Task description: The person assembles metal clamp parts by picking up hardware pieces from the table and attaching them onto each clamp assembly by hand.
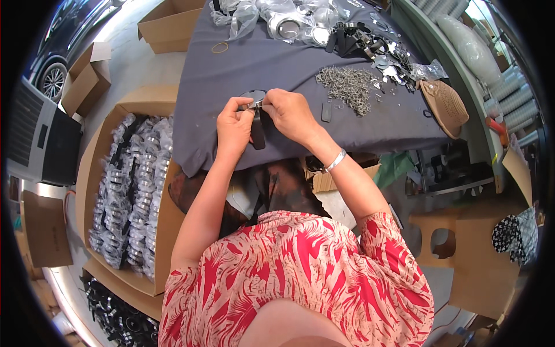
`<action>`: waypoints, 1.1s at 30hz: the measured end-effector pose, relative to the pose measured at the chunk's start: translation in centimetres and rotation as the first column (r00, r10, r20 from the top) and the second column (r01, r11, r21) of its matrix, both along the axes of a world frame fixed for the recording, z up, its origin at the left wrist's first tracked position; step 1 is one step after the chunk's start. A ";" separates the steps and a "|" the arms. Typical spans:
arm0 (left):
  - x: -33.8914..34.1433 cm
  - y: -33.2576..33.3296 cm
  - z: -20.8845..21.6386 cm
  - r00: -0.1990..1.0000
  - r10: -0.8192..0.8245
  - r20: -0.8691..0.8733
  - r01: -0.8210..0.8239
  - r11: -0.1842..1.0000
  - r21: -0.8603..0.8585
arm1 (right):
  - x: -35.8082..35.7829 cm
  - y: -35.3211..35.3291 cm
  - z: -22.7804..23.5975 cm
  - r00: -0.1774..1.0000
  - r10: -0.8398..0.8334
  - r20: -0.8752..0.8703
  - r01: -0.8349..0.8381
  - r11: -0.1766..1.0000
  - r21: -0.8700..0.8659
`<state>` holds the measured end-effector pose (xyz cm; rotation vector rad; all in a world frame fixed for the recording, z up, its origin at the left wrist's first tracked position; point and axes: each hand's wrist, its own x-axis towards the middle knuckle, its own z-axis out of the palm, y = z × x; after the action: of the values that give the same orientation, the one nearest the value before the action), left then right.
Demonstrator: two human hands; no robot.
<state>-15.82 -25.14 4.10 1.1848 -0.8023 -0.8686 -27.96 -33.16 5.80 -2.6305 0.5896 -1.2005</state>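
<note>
At the near edge of the cloth-covered table, my two hands meet over a metal piece with a round rim and a black strap (258,134) hanging from it. My left hand (232,128) pinches it from the left, thumb and forefinger together. From the right, my right hand (289,115) closes its fingers at the top of the strap; the exact spot it grips is partly hidden. Right of my hands lie a small dark flat piece (326,112) and a heap of small wire links (348,85).
Plastic-wrapped metal rings (287,28) and a pile of black straps (361,43) occupy the table's far side. A straw hat (444,107) sits at its right edge. To the left stands a carton (87,173) of bagged metal parts, above a carton of black parts (124,318).
</note>
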 end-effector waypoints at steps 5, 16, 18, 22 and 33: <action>-0.1 0.0 -0.1 0.999 0.009 0.053 -0.009 1.000 0.001 | 0.4 0.4 0.3 0.995 0.016 0.096 -0.068 0.818 0.571; 0.1 -0.2 -0.1 0.998 -0.059 0.032 0.060 0.998 -0.033 | -0.7 0.0 0.6 0.996 0.090 -0.017 -0.082 0.954 0.289; 0.3 -0.3 0.1 0.995 -0.092 0.040 0.092 0.996 -0.006 | -1.0 -1.3 0.9 0.985 0.172 -0.018 -0.164 0.962 0.218; 1.2 0.0 0.5 0.981 -0.188 0.046 0.183 0.979 0.085 | -0.4 -3.1 1.6 0.916 0.400 -0.044 -0.339 0.826 0.451; 0.3 0.8 3.1 0.996 -0.058 -0.068 0.082 0.902 0.425 | 0.6 -4.3 2.2 0.869 0.477 -0.131 -0.304 0.723 0.620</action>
<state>-15.54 -24.39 7.16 1.5154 -0.6285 -1.1719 -27.37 -37.42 7.99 -2.2218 0.3281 -0.4126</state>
